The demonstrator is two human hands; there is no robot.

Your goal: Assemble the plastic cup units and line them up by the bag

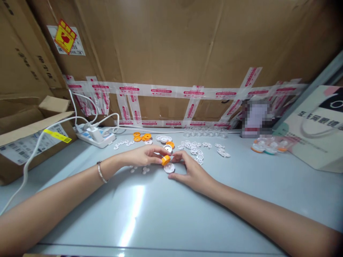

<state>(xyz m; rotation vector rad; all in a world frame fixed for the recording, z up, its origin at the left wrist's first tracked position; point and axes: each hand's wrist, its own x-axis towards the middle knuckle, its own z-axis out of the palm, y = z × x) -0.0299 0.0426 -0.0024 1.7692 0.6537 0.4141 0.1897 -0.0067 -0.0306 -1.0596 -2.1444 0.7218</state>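
Keep the orange cap (165, 160), pinched in the left hand (148, 155), level; the right hand (190, 170), fingers parted wide, best steadies the white disc (168, 168) by its rim.

Bright, slightly blurred; glaring in a white streak (133, 210) toward the near edge of the table (200, 221); pixelated by its far edge; black top right.

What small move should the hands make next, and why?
Probably bring the orange round piece level over the white disc: the left hand pinches the orange piece at a tilt close by the disc, and the right hand, thumb and index finger spread, seems placed to steady it.
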